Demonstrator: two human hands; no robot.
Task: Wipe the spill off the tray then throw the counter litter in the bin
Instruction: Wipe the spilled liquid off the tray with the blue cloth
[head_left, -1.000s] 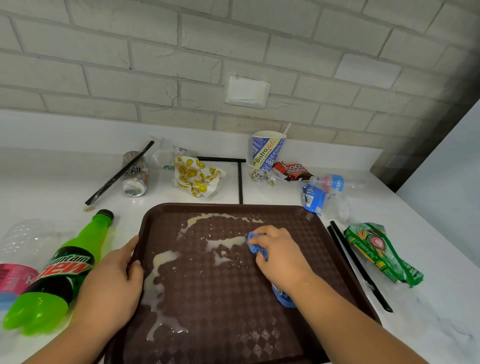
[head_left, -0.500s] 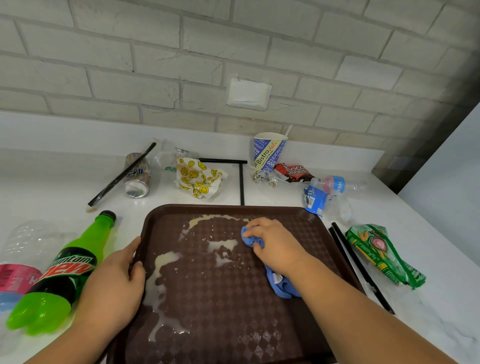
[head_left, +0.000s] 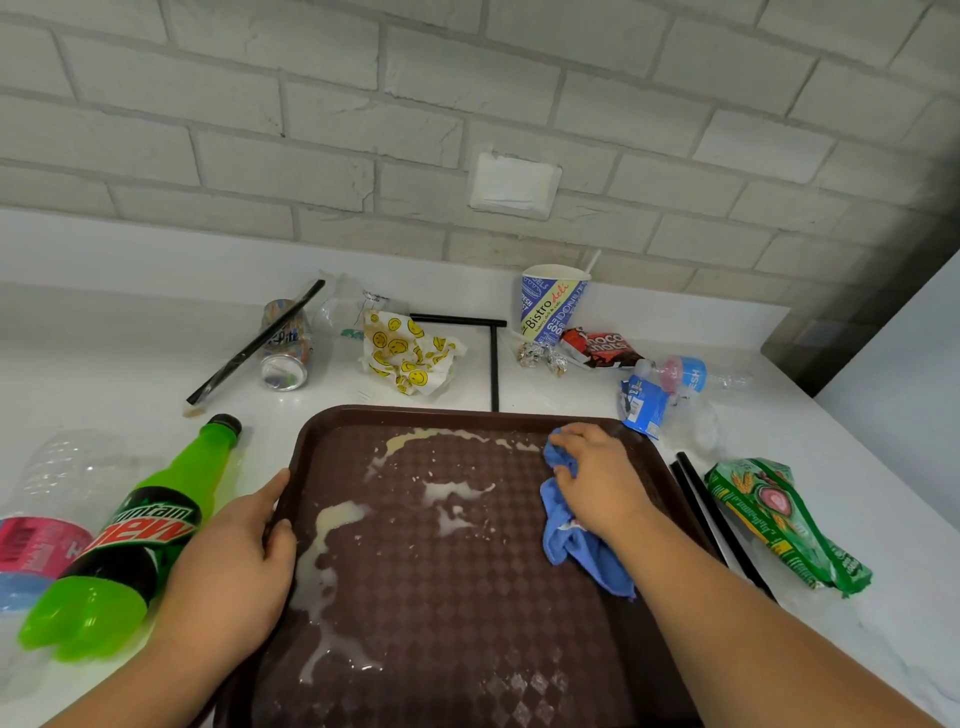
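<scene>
The right hand (head_left: 597, 480) pressed a bunched blue cloth (head_left: 574, 540) near the brown tray's (head_left: 467, 623) far-right corner, fingers curled over it; the left hand (head_left: 234, 566) gripped the tray's left rim.

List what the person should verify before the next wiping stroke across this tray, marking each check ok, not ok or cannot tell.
1. Steady base: left hand grips the left rim of the tray. Ok.
2. Wiper held: right hand holds the bunched blue cloth at the tray's far right. Ok.
3. Surface clean: pale spill streaks cover the left and middle. Not ok.
4. Path clear: nothing lies on the tray between cloth and spill. Ok.
5. Rubbish cleared: green bottle, paper cup and green wrapper sit on the counter. Not ok.
6. Disposal: no bin in view. Cannot tell.
</scene>
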